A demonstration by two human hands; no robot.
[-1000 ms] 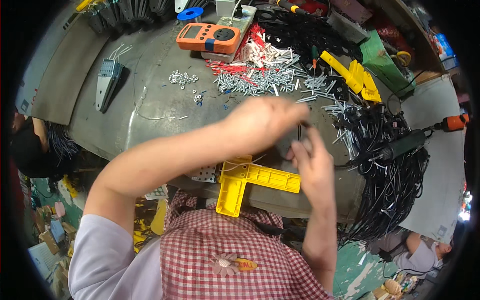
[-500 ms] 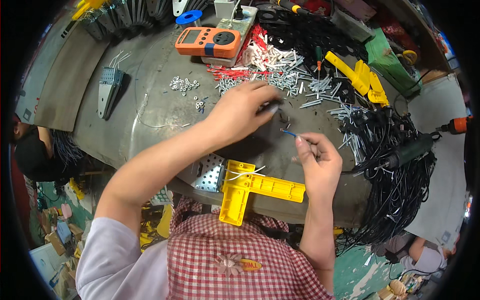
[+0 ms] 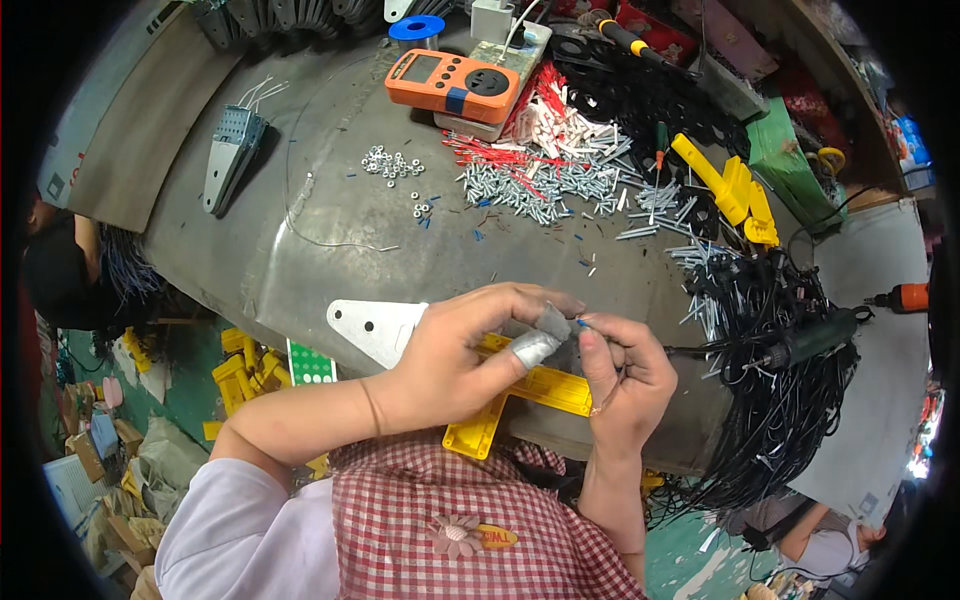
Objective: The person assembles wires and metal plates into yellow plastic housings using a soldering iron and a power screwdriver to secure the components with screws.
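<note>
My left hand, with grey tape wrapped round its thumb and a finger, meets my right hand above the yellow plastic T-shaped housing half. My right thumb and forefinger pinch a blue wire, of which only a tiny bit shows. The left fingertips are closed close beside it; what they hold, if anything, is hidden. A pale metal plate with two dark holes juts out from behind my left hand, at the table's near edge. My hands cover much of the housing.
Farther off lie a pile of screws, small white nuts and an orange multimeter. A similar metal part with white wires stands at left. Black cables and a dark green power tool crowd the right side.
My left hand has come back from near the screw pile to my right fingertips. My right hand has shifted slightly left and holds the blue wire over the housing. The view has shifted.
</note>
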